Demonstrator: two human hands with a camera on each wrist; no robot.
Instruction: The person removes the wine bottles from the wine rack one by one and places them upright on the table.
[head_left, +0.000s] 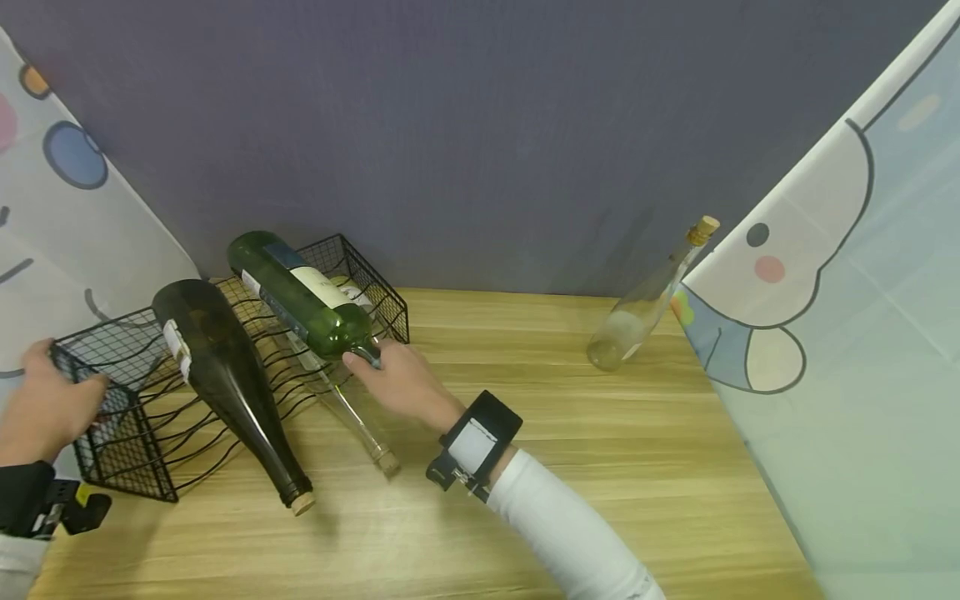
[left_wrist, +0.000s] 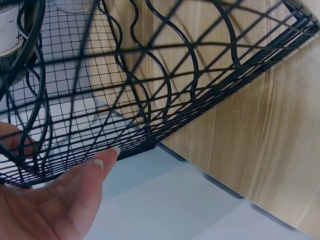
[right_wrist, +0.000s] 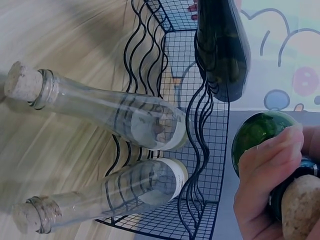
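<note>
We see the green bottle [head_left: 303, 304] in the grasp of the right hand [head_left: 401, 379], whose fingers wrap its neck; the body slants up and away to that hand's left, above the black wire rack [head_left: 138, 442]. We cannot tell whether the glass touches the wires. The head view gives us its pale label [head_left: 318, 286], while only the right wrist view shows its cork [right_wrist: 302, 205], just beside the curled fingers.

The left hand [head_left: 48, 404], well apart from the right, grips the near end of the rack; the left wrist view shows us fingers on both sides of the mesh, which the head view partly hides.

Between the hands, a dark bottle [head_left: 225, 375] lies across the rack, its corked neck jutting past the edge. Lower in the rack, left of the right hand, we make out two clear bottles [right_wrist: 100, 107] in the right wrist view; from the head, the green bottle covers much of that spot.

Well to the right of the right hand, another clear bottle [head_left: 637, 321] stands corked on the wooden table [head_left: 525, 500].
</note>
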